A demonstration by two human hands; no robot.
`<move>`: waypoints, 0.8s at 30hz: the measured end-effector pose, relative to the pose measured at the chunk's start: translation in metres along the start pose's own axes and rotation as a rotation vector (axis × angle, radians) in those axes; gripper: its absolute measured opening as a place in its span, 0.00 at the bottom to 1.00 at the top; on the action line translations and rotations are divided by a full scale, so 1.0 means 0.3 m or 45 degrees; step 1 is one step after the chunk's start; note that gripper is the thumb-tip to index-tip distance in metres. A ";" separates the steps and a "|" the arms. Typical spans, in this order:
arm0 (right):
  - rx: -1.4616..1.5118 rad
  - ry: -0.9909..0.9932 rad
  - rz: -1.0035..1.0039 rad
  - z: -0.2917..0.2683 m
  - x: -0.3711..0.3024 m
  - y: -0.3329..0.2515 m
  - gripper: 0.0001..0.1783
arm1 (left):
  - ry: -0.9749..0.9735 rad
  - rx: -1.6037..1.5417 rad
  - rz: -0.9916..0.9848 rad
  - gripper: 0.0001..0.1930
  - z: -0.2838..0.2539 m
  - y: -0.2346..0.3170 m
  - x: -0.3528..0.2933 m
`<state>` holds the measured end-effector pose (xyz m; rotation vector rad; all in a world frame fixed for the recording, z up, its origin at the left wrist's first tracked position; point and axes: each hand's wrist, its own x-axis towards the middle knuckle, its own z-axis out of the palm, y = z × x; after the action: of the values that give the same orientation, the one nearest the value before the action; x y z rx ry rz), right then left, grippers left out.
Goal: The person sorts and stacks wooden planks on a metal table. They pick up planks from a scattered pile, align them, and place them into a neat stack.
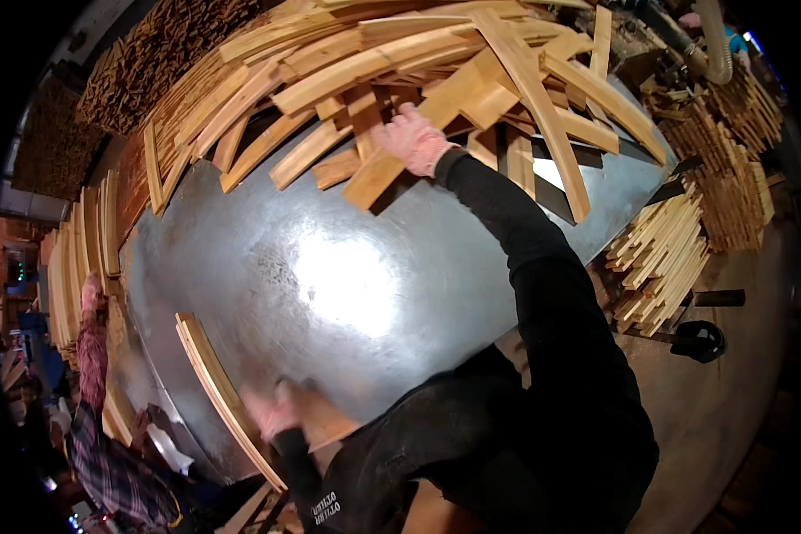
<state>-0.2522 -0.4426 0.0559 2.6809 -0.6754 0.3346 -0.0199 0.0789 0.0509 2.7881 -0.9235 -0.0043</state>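
My right hand (411, 142), in a pinkish work glove, reaches to the far side of the metal table (240, 231). Its fingers close over the edge of a flat wooden board (378, 182), which leans on a heap of wooden slats (383, 67). Near the table's front edge, my left hand (273, 411) is smeared by motion, so its fingers do not show clearly. Just left of it lie a few long wooden strips (218, 383), side by side. A short tan board (325, 418) sits to its right, partly blurred; whether the hand touches it cannot be told.
At the left edge, a co-worker's gloved hand (92, 294) rests by upright boards (84, 227). Stacked light sticks (663, 254) stand on the right, beyond the table. Bundled wood pieces (151, 67) fill the far left. A hose (715, 40) hangs at the far right.
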 end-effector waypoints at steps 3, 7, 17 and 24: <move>0.307 -0.136 -0.276 -0.356 0.051 -0.191 0.06 | -0.487 -1.248 -0.117 0.39 0.333 0.406 -0.055; 0.258 0.603 -0.048 -0.386 -0.130 -0.470 0.26 | -0.285 -2.005 0.021 0.36 0.430 0.841 -0.018; 0.334 -0.351 1.283 -0.114 -0.731 0.523 0.48 | -0.192 -2.200 -0.559 0.33 0.112 1.020 0.074; -0.170 0.041 0.654 -0.170 -1.018 0.839 0.40 | -0.593 -2.085 -0.655 0.25 0.247 1.116 -0.118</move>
<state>-0.6458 -0.5044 0.0784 2.3389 -1.3246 0.4408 -0.2510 -0.1766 0.0411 1.3312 -0.0104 -0.9887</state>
